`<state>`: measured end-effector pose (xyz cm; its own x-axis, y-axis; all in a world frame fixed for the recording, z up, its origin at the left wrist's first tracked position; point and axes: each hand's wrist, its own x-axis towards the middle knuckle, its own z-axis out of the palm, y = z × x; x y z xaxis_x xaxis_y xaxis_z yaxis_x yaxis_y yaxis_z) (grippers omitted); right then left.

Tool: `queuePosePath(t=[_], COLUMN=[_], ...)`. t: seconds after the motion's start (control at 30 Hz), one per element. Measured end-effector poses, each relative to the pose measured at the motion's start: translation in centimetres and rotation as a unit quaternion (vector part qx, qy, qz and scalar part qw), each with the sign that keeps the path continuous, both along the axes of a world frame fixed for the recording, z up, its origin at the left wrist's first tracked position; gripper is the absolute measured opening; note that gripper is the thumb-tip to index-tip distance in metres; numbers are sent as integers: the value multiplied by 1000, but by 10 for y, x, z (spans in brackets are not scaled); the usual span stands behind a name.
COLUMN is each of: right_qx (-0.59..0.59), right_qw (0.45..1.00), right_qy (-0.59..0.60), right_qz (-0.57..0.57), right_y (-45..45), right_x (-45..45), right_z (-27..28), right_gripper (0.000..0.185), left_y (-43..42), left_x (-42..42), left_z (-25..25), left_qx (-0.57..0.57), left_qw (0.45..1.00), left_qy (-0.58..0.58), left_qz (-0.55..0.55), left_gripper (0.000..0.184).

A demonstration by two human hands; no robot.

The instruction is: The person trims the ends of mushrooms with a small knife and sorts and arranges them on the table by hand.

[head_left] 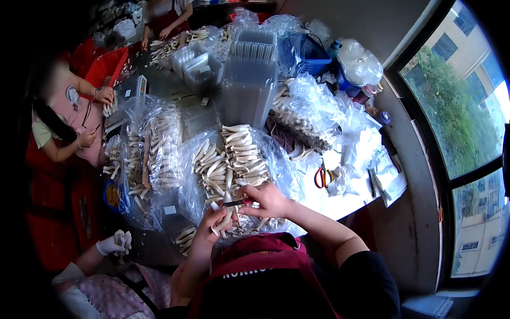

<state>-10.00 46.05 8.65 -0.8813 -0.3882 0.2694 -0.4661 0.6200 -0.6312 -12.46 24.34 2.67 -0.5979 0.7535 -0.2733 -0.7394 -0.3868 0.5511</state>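
Note:
My left hand [213, 223] is closed around a pale, long-stemmed mushroom [225, 219], held low over the pile in front of my apron. In my right hand [268, 199] is a small knife [244, 202] with a red and black handle. Its blade points left and lies at the mushroom, apparently touching it. Just beyond both hands, many similar mushrooms [244, 151] lie in rows on an opened plastic bag [188, 167]. More loose ones [185, 239] lie to the left of my left hand.
Tall stacked transparent containers [248, 90] stand behind the pile. Scissors [322, 177] lie right, near bagged mushrooms [313, 117] and a blue basket [311, 58]. Another bagged heap [162, 146] is left. Co-workers handle mushrooms at left and back; a gloved hand [114, 244] is lower left.

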Motion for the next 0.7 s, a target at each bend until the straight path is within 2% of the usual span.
queuePosePath(t=[0.07, 0.2, 0.4, 0.63, 0.7], right_qx=[-20, -45, -71, -64, -41], right_qw=[1000, 999, 995, 987, 991], right_qy=[1, 21, 70, 148, 130], right_qz=[-22, -12, -3, -5, -5], right_y=[3, 5, 7, -3, -4], right_x=[2, 7, 20, 24, 26], right_z=[2, 10, 29, 44, 48], right_gripper=[35, 27, 30, 30, 26], left_y=[7, 12, 22, 24, 24], left_x=[1, 2, 10, 17, 19], left_z=[13, 17, 34, 57, 62], left_qx=[27, 85, 161, 151, 166], left_qw=[999, 996, 987, 987, 984], left_qy=[1, 8, 19, 22, 28], left_qz=[33, 12, -22, -53, -51], left_gripper=[34, 33, 36, 39, 37])
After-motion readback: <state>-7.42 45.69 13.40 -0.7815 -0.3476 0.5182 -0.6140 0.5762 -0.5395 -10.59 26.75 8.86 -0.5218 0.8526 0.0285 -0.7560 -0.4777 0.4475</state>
